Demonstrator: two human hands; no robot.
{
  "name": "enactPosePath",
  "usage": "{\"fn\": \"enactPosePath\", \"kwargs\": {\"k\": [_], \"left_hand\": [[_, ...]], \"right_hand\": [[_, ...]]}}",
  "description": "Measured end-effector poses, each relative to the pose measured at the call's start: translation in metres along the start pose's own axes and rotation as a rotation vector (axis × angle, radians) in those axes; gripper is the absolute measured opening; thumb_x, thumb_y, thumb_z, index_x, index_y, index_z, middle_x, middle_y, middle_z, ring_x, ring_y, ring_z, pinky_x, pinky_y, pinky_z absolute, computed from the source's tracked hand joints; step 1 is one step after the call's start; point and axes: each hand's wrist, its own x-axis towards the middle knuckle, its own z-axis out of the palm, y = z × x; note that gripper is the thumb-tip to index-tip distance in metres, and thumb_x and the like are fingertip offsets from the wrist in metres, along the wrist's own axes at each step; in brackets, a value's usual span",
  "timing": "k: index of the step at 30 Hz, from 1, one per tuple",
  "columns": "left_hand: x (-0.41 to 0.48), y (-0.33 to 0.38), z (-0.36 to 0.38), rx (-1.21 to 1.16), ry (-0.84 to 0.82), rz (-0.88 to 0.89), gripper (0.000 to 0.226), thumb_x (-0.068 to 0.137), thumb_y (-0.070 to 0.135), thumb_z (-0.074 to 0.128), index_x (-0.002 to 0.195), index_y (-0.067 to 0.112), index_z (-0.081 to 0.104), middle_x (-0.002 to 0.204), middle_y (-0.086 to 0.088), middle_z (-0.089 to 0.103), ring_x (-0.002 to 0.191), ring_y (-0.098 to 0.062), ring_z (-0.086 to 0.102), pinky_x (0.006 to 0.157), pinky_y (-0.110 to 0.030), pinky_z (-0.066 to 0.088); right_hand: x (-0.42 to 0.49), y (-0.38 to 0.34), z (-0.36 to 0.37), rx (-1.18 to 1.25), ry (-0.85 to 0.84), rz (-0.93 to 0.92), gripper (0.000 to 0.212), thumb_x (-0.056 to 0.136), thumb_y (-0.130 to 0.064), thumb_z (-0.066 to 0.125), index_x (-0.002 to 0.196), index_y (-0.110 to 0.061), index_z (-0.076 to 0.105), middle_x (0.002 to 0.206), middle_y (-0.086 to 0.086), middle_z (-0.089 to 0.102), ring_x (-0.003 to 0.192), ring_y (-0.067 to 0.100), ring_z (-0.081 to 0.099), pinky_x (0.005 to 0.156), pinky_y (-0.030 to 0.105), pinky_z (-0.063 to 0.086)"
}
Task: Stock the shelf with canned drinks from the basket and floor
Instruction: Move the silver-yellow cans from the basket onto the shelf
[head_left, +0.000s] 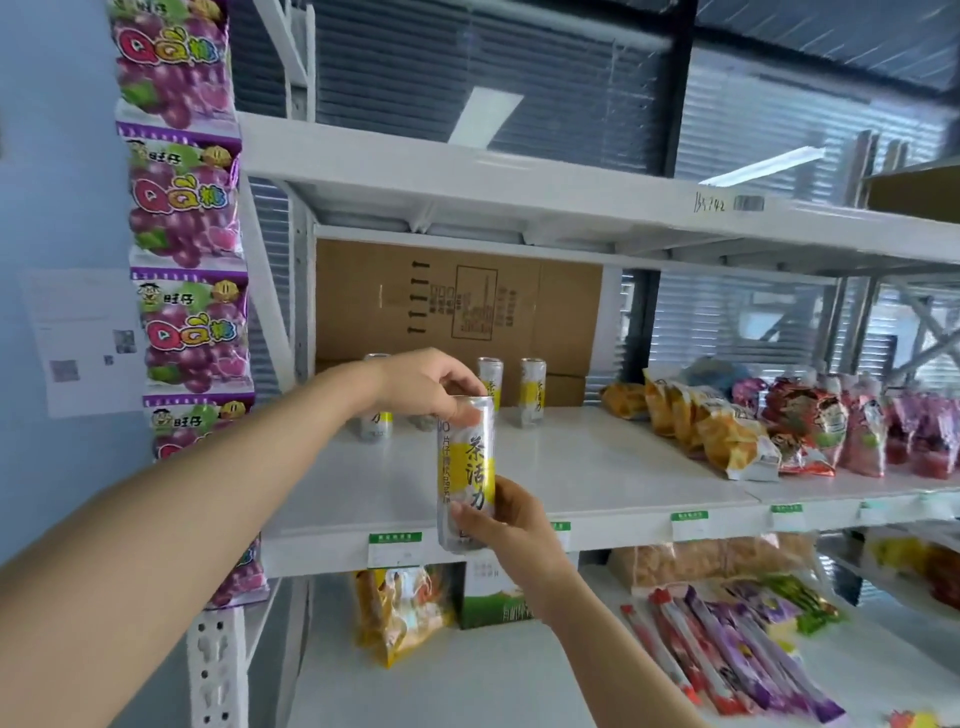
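A tall silver and yellow drink can (466, 470) stands upright in the air in front of the white middle shelf (597, 467). My left hand (428, 387) grips its top rim from above. My right hand (511, 525) holds its lower part from the right and below. Three matching cans stand at the back of the shelf: one (375, 415) partly hidden behind my left wrist, another can (490, 382) and a third can (532, 389) further right. No basket and no floor are in view.
A cardboard box (457, 306) stands at the back of the shelf behind the cans. Snack bags (727, 431) fill the shelf's right half. Purple candy packs (187, 260) hang down the left post. More snacks (727, 654) lie on the shelf below.
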Motion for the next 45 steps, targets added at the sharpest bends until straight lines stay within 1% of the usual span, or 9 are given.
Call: {"fn": "enactPosePath", "kwargs": {"k": [4, 9, 14, 17, 21, 28, 34, 39, 45], "left_hand": [[0.032, -0.026, -0.004, 0.034, 0.026, 0.025, 0.05, 0.085, 0.026, 0.074, 0.132, 0.024, 0.058, 0.124, 0.014, 0.058, 0.115, -0.006, 0.055, 0.102, -0.029, 0.045], [0.06, -0.059, 0.001, 0.082, 0.038, 0.023, 0.056, 0.082, 0.024, 0.076, 0.135, 0.023, 0.055, 0.137, 0.011, 0.054, 0.122, -0.004, 0.05, 0.104, -0.023, 0.037], [0.071, -0.075, 0.0, 0.077, 0.094, -0.003, 0.059, 0.081, 0.023, 0.077, 0.135, 0.019, 0.054, 0.136, 0.007, 0.055, 0.122, -0.006, 0.05, 0.1, -0.02, 0.037], [0.072, -0.075, -0.002, 0.149, 0.137, -0.009, 0.058, 0.078, 0.028, 0.08, 0.131, 0.021, 0.059, 0.131, 0.009, 0.059, 0.12, -0.007, 0.053, 0.095, -0.02, 0.038], [0.078, -0.075, -0.002, 0.329, 0.212, 0.01, 0.05, 0.072, 0.03, 0.083, 0.119, 0.02, 0.069, 0.12, 0.008, 0.066, 0.109, -0.01, 0.058, 0.096, -0.031, 0.045], [0.107, -0.09, 0.005, 0.441, 0.301, -0.005, 0.049, 0.076, 0.028, 0.08, 0.122, 0.017, 0.067, 0.106, 0.003, 0.068, 0.097, -0.013, 0.053, 0.088, -0.035, 0.045], [0.141, -0.115, 0.0, 0.39, 0.341, -0.083, 0.053, 0.075, 0.024, 0.081, 0.125, 0.016, 0.065, 0.123, -0.003, 0.065, 0.116, -0.022, 0.055, 0.087, -0.027, 0.038], [0.169, -0.137, -0.007, 0.363, 0.375, -0.154, 0.055, 0.073, 0.022, 0.083, 0.125, 0.017, 0.065, 0.129, -0.005, 0.063, 0.123, -0.024, 0.052, 0.101, -0.039, 0.042], [0.194, -0.157, -0.013, 0.365, 0.393, -0.194, 0.055, 0.074, 0.019, 0.082, 0.125, 0.017, 0.065, 0.131, -0.007, 0.061, 0.122, -0.025, 0.053, 0.102, -0.041, 0.043]], "right_hand": [[0.052, 0.012, 0.001, -0.088, 0.04, -0.038, 0.025, 0.085, -0.02, 0.074, 0.107, -0.017, 0.063, 0.1, 0.003, 0.072, 0.086, 0.011, 0.069, 0.067, 0.018, 0.054], [0.104, 0.036, 0.004, -0.231, 0.046, -0.01, 0.031, 0.077, -0.028, 0.079, 0.102, -0.022, 0.062, 0.093, 0.001, 0.074, 0.087, 0.022, 0.071, 0.081, 0.046, 0.059], [0.132, 0.045, 0.006, -0.299, 0.049, 0.013, 0.043, 0.062, -0.046, 0.079, 0.097, -0.028, 0.061, 0.09, -0.002, 0.073, 0.083, 0.022, 0.07, 0.078, 0.05, 0.058], [0.145, 0.048, 0.004, -0.342, 0.067, 0.014, 0.055, 0.051, -0.054, 0.077, 0.096, -0.029, 0.057, 0.091, -0.004, 0.071, 0.084, 0.021, 0.069, 0.077, 0.049, 0.058], [0.158, 0.047, 0.005, -0.428, 0.105, -0.012, 0.049, 0.07, -0.033, 0.081, 0.107, -0.026, 0.05, 0.1, -0.003, 0.066, 0.09, 0.02, 0.064, 0.083, 0.042, 0.055], [0.191, 0.053, -0.001, -0.494, 0.123, 0.01, 0.039, 0.074, -0.03, 0.08, 0.102, -0.021, 0.054, 0.093, -0.004, 0.063, 0.075, 0.012, 0.057, 0.056, 0.022, 0.039], [0.234, 0.057, -0.001, -0.493, 0.118, 0.061, 0.042, 0.073, -0.026, 0.08, 0.107, -0.014, 0.057, 0.095, 0.002, 0.065, 0.076, 0.017, 0.058, 0.055, 0.024, 0.042], [0.267, 0.059, 0.002, -0.502, 0.094, 0.076, 0.04, 0.077, -0.023, 0.078, 0.108, -0.011, 0.057, 0.094, 0.002, 0.062, 0.069, 0.012, 0.053, 0.048, 0.021, 0.039], [0.297, 0.066, 0.004, -0.501, 0.089, 0.067, 0.039, 0.079, -0.022, 0.076, 0.11, -0.013, 0.055, 0.096, 0.001, 0.063, 0.078, 0.016, 0.056, 0.051, 0.019, 0.039]]}}
